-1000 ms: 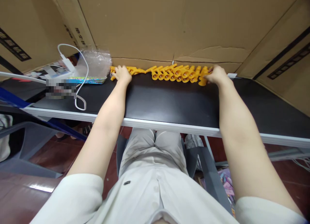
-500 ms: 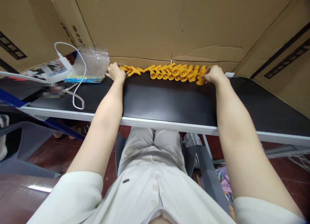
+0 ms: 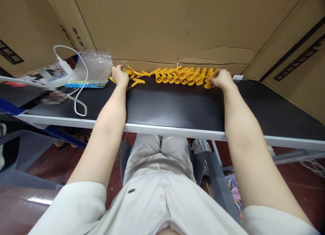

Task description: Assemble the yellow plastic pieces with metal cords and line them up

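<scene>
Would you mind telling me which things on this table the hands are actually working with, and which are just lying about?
In hand:
- left hand on the loose yellow pieces at the row's left end
- right hand at the right end of the row of yellow pieces

Lying about:
- clear plastic bag
- white charger and cable
- cardboard boxes behind the black table

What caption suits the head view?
Left hand and right hand bracket a row of orange keychain pieces on a black table.
</scene>
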Demonstrator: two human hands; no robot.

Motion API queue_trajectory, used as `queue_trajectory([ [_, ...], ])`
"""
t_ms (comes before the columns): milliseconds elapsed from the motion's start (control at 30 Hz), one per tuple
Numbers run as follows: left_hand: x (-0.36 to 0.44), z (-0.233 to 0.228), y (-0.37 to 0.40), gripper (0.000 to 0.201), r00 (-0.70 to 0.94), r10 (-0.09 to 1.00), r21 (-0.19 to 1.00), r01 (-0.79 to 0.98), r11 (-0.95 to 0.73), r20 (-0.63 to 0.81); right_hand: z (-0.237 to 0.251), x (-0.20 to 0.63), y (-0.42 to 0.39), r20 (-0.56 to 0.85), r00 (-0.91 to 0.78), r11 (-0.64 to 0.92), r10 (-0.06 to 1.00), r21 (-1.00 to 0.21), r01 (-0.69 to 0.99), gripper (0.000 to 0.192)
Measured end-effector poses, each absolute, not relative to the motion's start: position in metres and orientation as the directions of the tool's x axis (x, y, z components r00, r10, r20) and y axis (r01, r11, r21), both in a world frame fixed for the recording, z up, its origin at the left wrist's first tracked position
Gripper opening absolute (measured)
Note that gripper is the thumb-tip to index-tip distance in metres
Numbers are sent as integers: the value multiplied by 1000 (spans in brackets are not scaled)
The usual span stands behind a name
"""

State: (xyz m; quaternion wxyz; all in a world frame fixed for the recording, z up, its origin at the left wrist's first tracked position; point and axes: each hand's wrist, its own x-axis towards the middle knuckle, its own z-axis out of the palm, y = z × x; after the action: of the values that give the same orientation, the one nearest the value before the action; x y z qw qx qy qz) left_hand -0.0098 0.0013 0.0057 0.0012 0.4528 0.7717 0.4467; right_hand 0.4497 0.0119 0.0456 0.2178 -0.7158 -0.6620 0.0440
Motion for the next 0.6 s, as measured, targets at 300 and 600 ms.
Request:
queue_trajectory([
  [300, 10, 18, -9, 69, -384, 869, 419, 877, 236, 313, 42, 449, 14, 213, 204, -91, 955, -444, 891, 39],
  [600, 24, 31, 3, 53, -331, 814, 602, 798, -29, 478, 45, 447, 8, 217, 186, -79, 958, -423, 903, 42],
])
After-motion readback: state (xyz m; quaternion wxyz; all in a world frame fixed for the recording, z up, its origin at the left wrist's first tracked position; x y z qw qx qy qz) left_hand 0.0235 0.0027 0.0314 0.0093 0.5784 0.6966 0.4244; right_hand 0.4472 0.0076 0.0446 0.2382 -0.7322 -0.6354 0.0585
